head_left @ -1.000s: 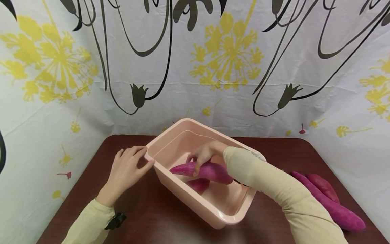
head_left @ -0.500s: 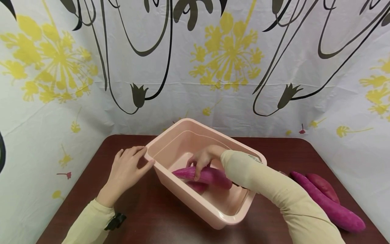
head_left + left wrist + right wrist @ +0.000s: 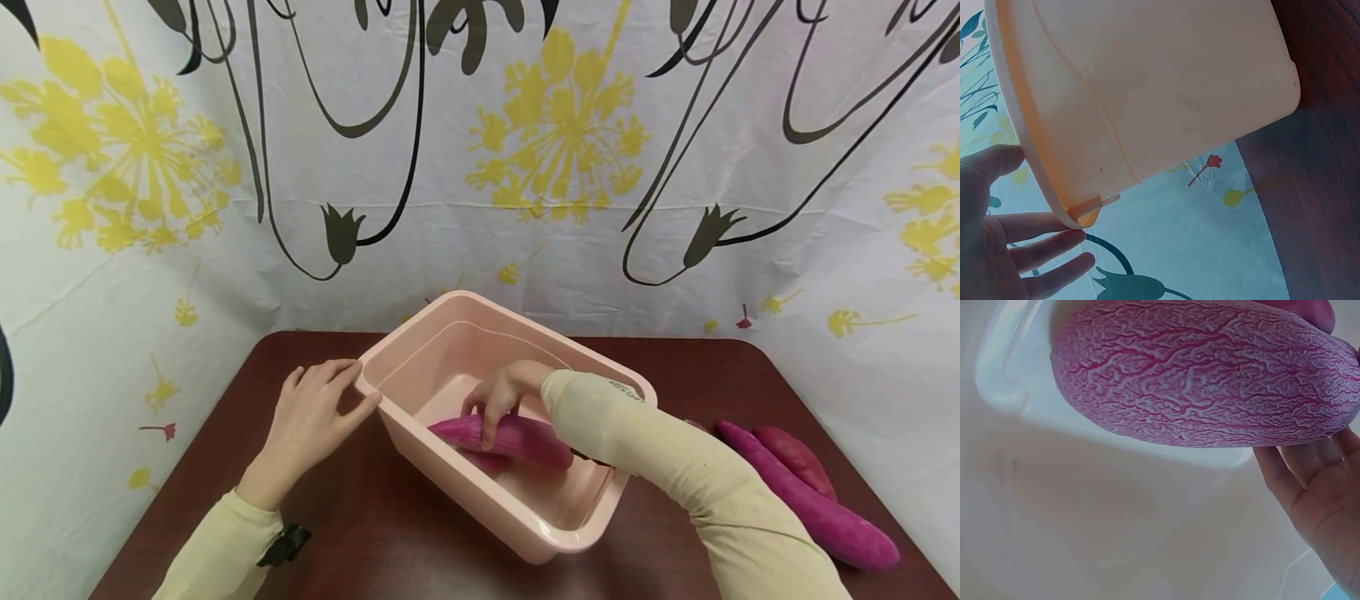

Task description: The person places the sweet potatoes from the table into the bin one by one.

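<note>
A pink plastic basin (image 3: 457,487) stands at an angle on the table. My left hand (image 3: 315,417) rests against its left corner; in the left wrist view the thumb and fairly straight fingertips touch the rim. Reaching inside, my right hand (image 3: 504,398) grips a long purple sweet potato (image 3: 528,442), thumb on the near side and fingers behind. In the right wrist view its wrinkled, pale-veined skin fills the upper part, and the fingers show at its narrower end. Beneath it in the basin lies a reddish-purple piece (image 3: 487,461), mostly covered.
Right of the basin, a long purple sweet potato (image 3: 813,504) lies beside a shorter reddish one (image 3: 797,460). Part of another object peeks out behind the right sleeve. The dark brown table (image 3: 390,542) meets a patterned white cloth (image 3: 450,167) at its back.
My right hand has lowered the purple sweet potato deeper into the basin and slightly to the right, covering more of the reddish piece. The left hand stays at the corner.
</note>
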`<move>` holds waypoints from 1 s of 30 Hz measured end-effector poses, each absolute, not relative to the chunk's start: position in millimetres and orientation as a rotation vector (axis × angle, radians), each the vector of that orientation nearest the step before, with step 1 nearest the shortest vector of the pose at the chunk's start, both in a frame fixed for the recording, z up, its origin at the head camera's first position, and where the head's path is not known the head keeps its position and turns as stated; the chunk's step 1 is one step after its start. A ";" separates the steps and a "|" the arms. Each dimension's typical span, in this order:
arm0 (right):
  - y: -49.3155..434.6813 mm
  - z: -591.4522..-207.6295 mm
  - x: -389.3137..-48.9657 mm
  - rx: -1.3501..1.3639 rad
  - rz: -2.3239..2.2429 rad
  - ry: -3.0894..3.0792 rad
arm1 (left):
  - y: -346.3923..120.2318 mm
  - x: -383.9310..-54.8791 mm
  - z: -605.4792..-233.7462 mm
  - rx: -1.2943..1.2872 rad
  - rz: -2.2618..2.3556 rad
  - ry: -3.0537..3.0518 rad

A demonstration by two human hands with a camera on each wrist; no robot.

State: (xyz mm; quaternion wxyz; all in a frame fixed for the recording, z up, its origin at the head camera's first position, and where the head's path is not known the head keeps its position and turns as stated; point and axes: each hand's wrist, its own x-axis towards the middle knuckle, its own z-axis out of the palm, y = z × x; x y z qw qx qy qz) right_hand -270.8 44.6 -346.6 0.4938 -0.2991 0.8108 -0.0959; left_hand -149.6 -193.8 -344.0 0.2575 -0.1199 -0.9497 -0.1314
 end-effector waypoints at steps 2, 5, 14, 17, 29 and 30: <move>44.4 -347.3 -270.5 -0.721 -0.221 1.968 | -193.8 -149.8 -344.0 -0.324 -0.357 -2.576; 44.3 -348.5 -270.1 -0.713 -0.214 1.970 | -193.8 -149.9 -344.2 -0.321 -0.360 -2.576; 42.5 -345.3 -268.9 -0.726 -0.233 1.962 | -193.8 -149.2 -343.6 -0.322 -0.368 -2.578; 42.7 -342.7 -269.6 -0.740 -0.259 1.964 | -193.6 -149.0 -343.4 -0.322 -0.368 -2.577; 44.6 -321.5 -271.2 -0.800 -0.243 2.071 | -193.0 -148.8 -344.2 -0.311 -0.371 -2.597; 45.0 -319.7 -271.2 -0.807 -0.240 2.080 | -193.0 -148.7 -344.2 -0.310 -0.372 -2.601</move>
